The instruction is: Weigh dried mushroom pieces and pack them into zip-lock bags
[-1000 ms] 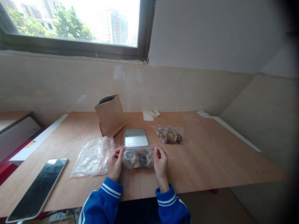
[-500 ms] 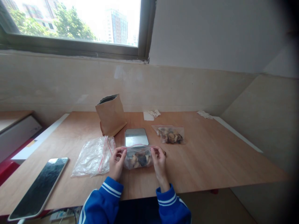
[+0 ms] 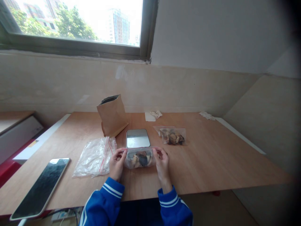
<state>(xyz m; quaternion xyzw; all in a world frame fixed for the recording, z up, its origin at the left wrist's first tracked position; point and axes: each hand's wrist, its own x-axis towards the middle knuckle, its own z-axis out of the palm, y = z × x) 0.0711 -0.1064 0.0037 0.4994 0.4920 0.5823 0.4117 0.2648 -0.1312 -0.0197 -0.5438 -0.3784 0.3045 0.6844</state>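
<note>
Both hands hold one small clear zip bag point(image 3: 140, 158) at the near middle of the wooden table point(image 3: 211, 157). The left hand point(image 3: 116, 164) pinches the left end of the bag's top strip between thumb and fingers. The right hand point(image 3: 161, 163) pinches the right end in the same way. The bag stands between the two hands, its bottom on or just above the table; which of the two I cannot tell. Inside it are brown and dark pieces, maybe dried food. Both sleeves are blue with white stripes.

Just behind the bag lies a flat scale point(image 3: 137, 138) with a shiny top. To the right of the scale lies a second bag point(image 3: 172, 136), flat on the table, with similar brown pieces in it. To the left of the hands lies a heap of empty clear bags point(image 3: 95, 157) with red strips. Behind this heap stands a brown paper bag point(image 3: 112, 115), open at the top and leaning a little. A phone point(image 3: 39, 188) lies near the left front edge, screen up. Some crumpled tissue point(image 3: 154, 115) lies at the far side, near the wall.
</note>
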